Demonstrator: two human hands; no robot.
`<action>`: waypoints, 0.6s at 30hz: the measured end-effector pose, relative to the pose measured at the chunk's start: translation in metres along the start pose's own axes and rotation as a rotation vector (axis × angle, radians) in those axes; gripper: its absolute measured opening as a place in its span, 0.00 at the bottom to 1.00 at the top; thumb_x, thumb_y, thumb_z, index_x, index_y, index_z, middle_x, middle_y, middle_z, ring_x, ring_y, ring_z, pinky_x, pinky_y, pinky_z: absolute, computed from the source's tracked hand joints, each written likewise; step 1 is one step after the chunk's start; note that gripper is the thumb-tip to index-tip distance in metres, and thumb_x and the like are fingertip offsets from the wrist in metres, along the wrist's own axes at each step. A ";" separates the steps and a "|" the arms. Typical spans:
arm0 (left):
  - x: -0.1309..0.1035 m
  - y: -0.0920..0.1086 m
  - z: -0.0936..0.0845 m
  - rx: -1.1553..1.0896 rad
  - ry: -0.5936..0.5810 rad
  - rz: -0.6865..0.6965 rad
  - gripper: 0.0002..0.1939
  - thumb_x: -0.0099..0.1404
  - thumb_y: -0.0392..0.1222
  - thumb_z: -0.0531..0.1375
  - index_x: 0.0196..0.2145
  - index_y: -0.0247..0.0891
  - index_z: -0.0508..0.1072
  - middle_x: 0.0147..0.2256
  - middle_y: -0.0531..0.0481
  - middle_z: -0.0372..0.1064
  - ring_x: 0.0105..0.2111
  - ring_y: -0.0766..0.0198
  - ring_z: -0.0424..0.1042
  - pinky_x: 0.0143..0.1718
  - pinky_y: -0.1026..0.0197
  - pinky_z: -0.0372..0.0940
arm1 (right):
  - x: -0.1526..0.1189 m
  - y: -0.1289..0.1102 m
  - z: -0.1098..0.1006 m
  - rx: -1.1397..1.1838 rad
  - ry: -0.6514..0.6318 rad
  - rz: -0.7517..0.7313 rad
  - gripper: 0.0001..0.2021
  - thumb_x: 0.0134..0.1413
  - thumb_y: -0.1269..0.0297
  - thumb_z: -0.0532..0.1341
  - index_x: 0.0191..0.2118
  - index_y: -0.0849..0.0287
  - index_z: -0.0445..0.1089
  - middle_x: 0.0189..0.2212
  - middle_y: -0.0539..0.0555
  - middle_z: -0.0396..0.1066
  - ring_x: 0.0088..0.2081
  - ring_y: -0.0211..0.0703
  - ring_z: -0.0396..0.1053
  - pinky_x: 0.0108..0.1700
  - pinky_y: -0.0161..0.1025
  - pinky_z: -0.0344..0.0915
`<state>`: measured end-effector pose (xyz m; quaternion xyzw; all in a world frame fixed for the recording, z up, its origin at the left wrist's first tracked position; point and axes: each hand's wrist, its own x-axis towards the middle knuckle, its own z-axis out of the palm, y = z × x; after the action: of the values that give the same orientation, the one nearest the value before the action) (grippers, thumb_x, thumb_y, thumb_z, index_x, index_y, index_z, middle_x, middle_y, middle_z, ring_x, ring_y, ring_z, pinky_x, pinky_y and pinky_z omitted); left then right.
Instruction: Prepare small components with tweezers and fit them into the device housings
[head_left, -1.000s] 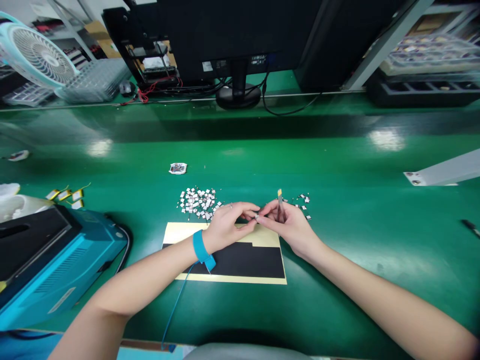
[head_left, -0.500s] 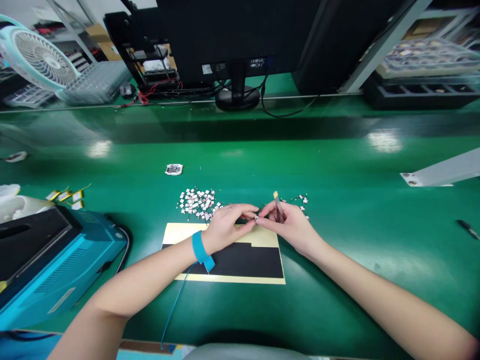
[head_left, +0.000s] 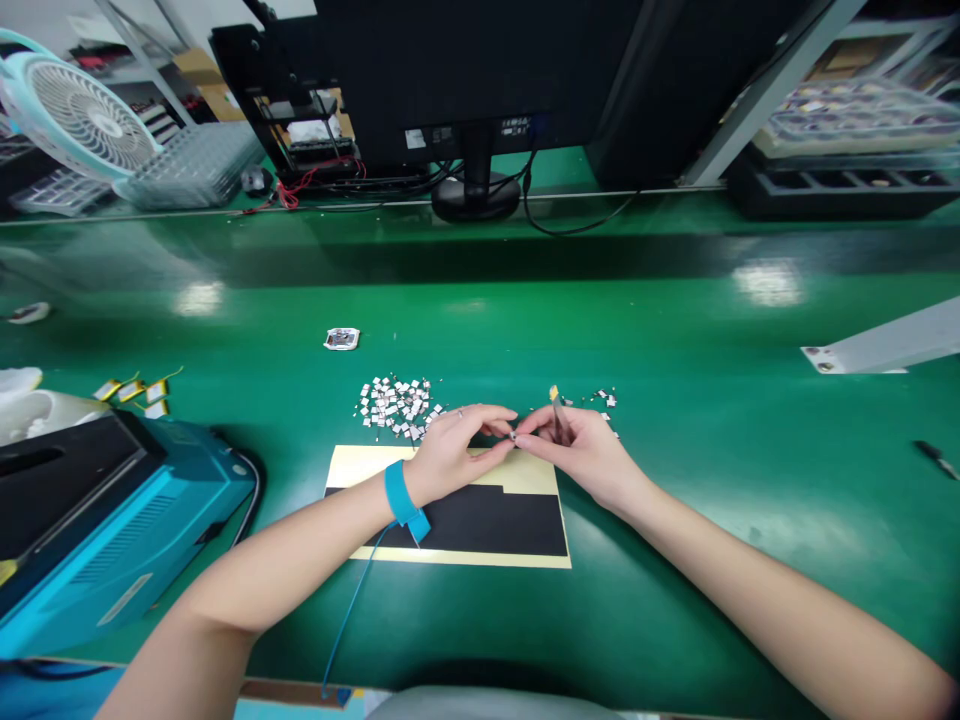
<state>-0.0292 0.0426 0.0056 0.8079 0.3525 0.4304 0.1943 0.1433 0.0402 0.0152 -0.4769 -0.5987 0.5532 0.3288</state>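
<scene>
As left grip (head_left: 512, 430) pinches one tiny part (head_left: 513, 436) | right grip (head_left: 520, 434): narrow, one yellow-ended tool (head_left: 556, 408)

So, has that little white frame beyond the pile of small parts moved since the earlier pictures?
Yes, the little white frame has shifted to the left, judged against the pile of small parts.

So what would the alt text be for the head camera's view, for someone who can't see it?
Left hand and right hand pinch a tiny part between their fingers, above a black-and-cream sheet on a green table. Beyond lies a pile of small white pieces.
</scene>
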 end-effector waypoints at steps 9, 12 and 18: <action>-0.001 -0.001 -0.001 -0.038 -0.023 -0.027 0.12 0.55 0.34 0.58 0.38 0.36 0.65 0.29 0.50 0.71 0.28 0.70 0.71 0.33 0.68 0.67 | 0.001 0.002 -0.001 -0.006 -0.014 -0.017 0.10 0.44 0.58 0.61 0.29 0.60 0.68 0.16 0.45 0.51 0.19 0.32 0.46 0.21 0.34 0.41; 0.001 0.001 -0.003 -0.098 -0.077 -0.053 0.14 0.56 0.35 0.57 0.42 0.36 0.63 0.31 0.49 0.71 0.30 0.69 0.72 0.35 0.67 0.68 | 0.002 0.001 -0.001 0.020 -0.001 -0.023 0.09 0.43 0.59 0.62 0.28 0.60 0.67 0.16 0.45 0.53 0.19 0.32 0.47 0.21 0.33 0.42; 0.023 0.003 -0.029 -0.024 -0.238 -0.017 0.18 0.59 0.35 0.54 0.48 0.38 0.59 0.39 0.47 0.71 0.39 0.65 0.70 0.42 0.62 0.66 | 0.006 -0.004 -0.013 -0.202 0.078 -0.072 0.07 0.43 0.62 0.60 0.25 0.60 0.66 0.13 0.43 0.49 0.16 0.31 0.46 0.19 0.33 0.43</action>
<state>-0.0432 0.0579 0.0358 0.8479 0.3285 0.3341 0.2481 0.1525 0.0511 0.0208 -0.5071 -0.6549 0.4587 0.3218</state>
